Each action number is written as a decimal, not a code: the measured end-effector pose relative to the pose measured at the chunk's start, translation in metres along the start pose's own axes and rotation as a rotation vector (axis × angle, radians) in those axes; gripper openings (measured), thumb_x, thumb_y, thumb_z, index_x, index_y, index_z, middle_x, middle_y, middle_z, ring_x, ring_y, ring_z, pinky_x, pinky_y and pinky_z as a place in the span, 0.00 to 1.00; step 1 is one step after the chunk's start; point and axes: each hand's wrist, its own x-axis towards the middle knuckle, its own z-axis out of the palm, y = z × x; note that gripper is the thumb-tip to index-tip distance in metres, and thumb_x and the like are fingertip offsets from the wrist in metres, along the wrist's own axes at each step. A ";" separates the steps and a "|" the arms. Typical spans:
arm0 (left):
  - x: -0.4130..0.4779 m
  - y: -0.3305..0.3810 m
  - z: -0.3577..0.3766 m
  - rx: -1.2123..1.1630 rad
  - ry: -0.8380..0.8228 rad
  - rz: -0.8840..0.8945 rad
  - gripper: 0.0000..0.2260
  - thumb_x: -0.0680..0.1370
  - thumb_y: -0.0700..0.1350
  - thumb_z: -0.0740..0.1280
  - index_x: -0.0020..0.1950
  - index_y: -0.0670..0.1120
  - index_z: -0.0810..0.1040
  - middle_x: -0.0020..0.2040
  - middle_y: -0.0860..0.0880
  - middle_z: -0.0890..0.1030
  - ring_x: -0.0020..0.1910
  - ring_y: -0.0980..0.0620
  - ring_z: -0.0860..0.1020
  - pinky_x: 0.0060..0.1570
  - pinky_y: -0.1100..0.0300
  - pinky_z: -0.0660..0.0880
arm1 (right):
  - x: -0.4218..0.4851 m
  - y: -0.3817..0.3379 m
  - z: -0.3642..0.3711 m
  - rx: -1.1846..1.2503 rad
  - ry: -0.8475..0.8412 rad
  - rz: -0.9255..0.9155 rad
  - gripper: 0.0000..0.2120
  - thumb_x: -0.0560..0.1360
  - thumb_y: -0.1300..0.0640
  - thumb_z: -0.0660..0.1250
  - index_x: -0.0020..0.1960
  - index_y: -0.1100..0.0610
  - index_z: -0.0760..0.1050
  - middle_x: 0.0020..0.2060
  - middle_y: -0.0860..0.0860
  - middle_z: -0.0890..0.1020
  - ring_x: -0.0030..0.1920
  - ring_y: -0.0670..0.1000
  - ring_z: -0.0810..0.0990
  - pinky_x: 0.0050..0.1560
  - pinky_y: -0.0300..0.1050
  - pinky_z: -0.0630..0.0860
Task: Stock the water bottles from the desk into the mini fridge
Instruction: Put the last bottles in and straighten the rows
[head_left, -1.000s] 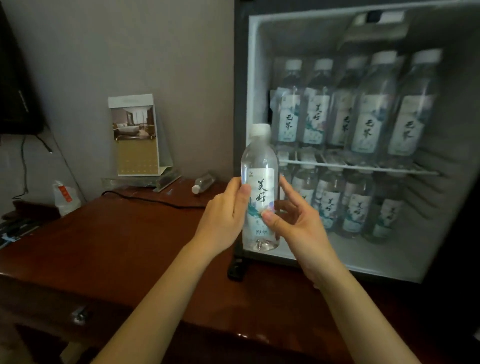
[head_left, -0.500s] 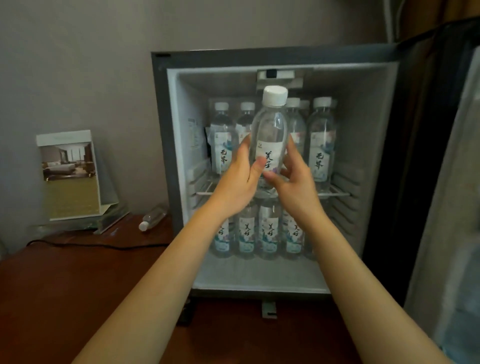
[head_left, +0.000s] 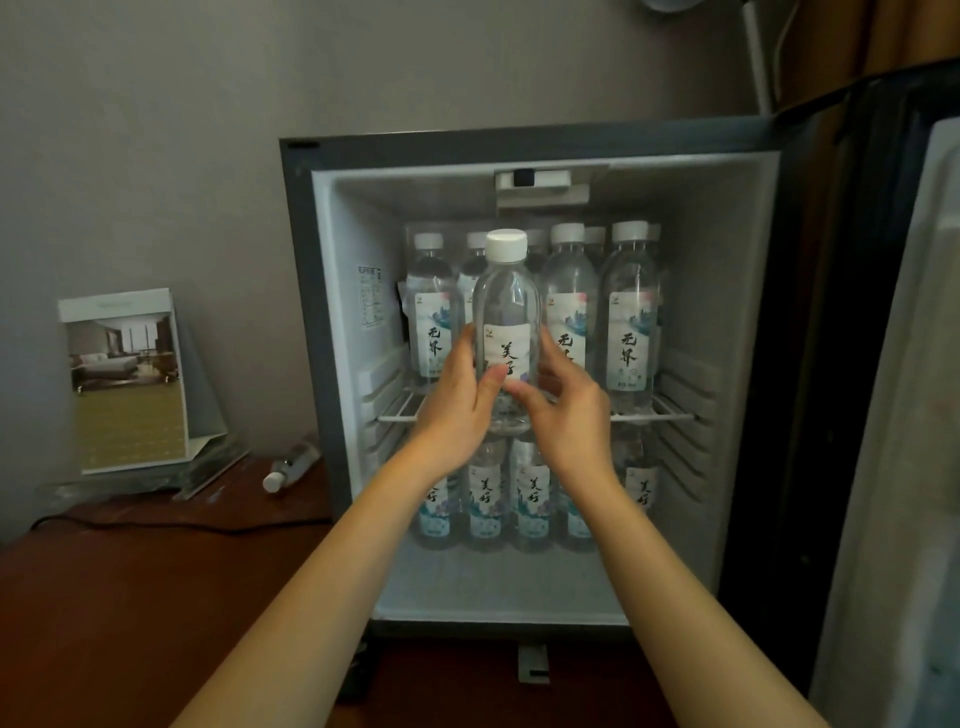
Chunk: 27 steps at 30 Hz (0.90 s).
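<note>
You hold a clear plastic water bottle (head_left: 506, 306) upright before the open mini fridge (head_left: 322, 312), level with its white wire shelf (head_left: 670, 415). Your left hand (head_left: 457, 410) and right hand (head_left: 566, 415) each curl round the bottle's lower half, thumbs on the white paper label, hiding most of its base. Your forearms cover parts of the lower row of bottles (head_left: 485, 493) inside the fridge. Behind the upper row of bottles (head_left: 628, 322), a second rank shows only as white caps. The sticker on the fridge's inner left wall is too fine to read. The fridge door (head_left: 893, 415), swung right, is cut off by the frame edge. Left of the fridge, on the glossy reddish-brown wooden tabletop (head_left: 130, 597), are a small bottle (head_left: 291, 465) on its side, a black cable (head_left: 182, 525) and a folded card stand (head_left: 124, 379) showing a hotel bedroom, against a plain grey wall (head_left: 156, 156).
</note>
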 end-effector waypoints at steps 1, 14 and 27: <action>0.000 -0.002 0.001 -0.005 -0.007 -0.003 0.21 0.81 0.51 0.55 0.74 0.51 0.56 0.71 0.49 0.66 0.69 0.53 0.66 0.69 0.52 0.64 | -0.001 0.002 0.001 -0.046 0.020 0.012 0.29 0.73 0.51 0.69 0.72 0.52 0.65 0.58 0.53 0.80 0.57 0.49 0.78 0.59 0.45 0.75; 0.000 -0.007 -0.002 0.168 -0.083 -0.192 0.18 0.82 0.53 0.53 0.67 0.43 0.61 0.58 0.50 0.74 0.53 0.53 0.73 0.49 0.58 0.69 | -0.005 0.003 0.008 -0.292 0.180 0.024 0.24 0.71 0.49 0.71 0.63 0.60 0.74 0.36 0.59 0.83 0.35 0.55 0.81 0.38 0.52 0.77; -0.005 -0.011 0.003 0.364 -0.056 -0.210 0.17 0.82 0.51 0.52 0.63 0.41 0.67 0.53 0.44 0.77 0.47 0.50 0.74 0.44 0.57 0.69 | -0.012 0.009 0.014 -0.388 0.143 0.111 0.22 0.72 0.51 0.71 0.64 0.56 0.74 0.40 0.58 0.84 0.33 0.53 0.79 0.33 0.47 0.76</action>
